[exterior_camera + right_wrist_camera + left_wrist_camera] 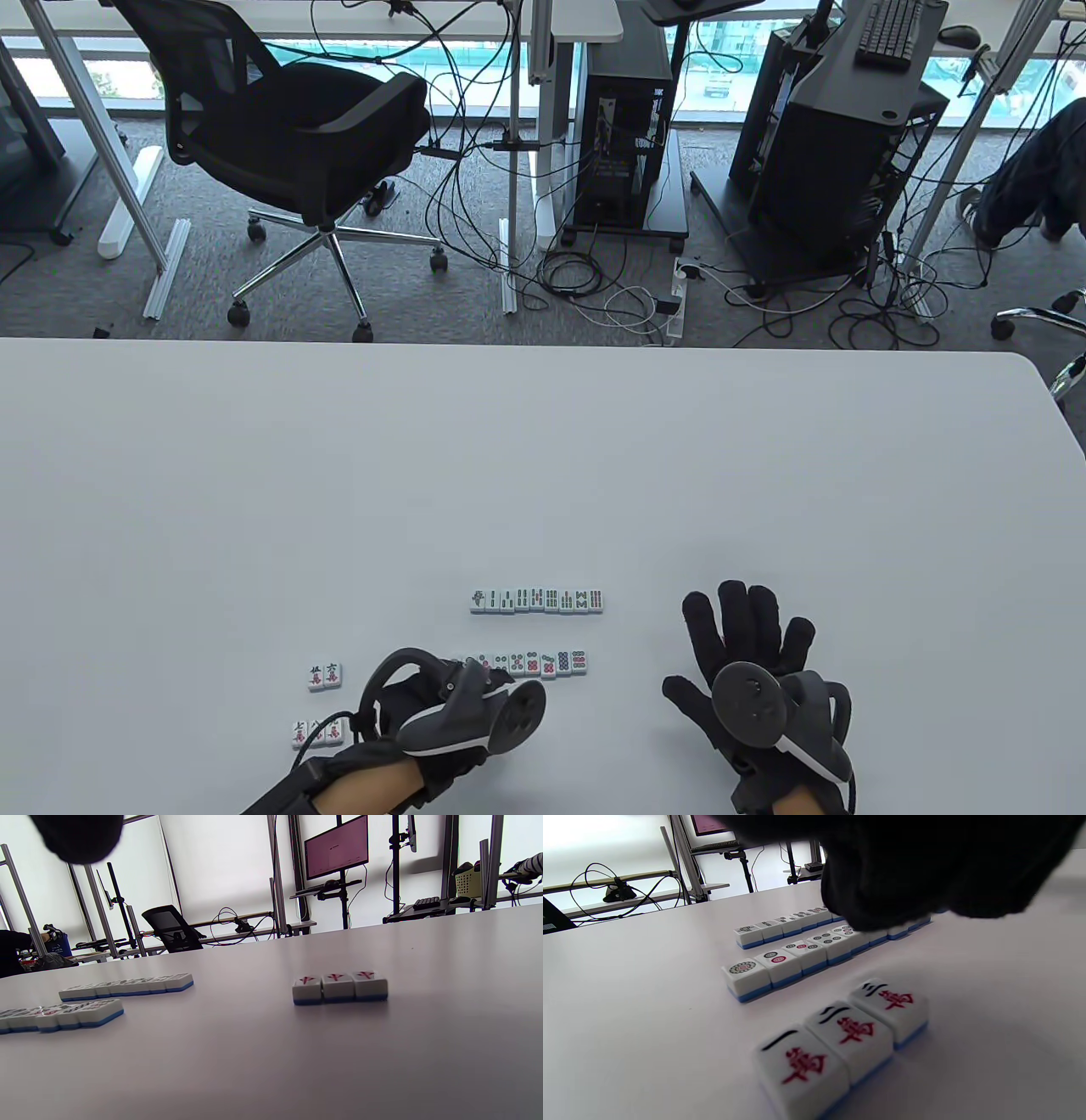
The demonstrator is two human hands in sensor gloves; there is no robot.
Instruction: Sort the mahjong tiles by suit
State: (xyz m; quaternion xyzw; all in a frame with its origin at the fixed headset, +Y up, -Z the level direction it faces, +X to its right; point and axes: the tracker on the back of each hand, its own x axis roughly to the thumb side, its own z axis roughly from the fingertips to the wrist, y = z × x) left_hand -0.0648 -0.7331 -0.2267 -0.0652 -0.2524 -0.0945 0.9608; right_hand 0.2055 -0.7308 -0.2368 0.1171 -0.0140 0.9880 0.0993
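Right hand (747, 679) flat on table (543, 475), fingers spread, holding nothing; left hand (450, 705) fingers hidden, grip unclear.

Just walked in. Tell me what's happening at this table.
A person in sensor gloves is sorting mahjong tiles by suit. A bamboo row and a dots row already lie lined up. Character tiles sit in two small groups at the left. The left hand hovers by the dots row; the right hand lies spread open, holding nothing.

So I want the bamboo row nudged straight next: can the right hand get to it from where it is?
Probably yes. The right hand lies open, holding nothing, and only bare table lies between it and the bamboo row.
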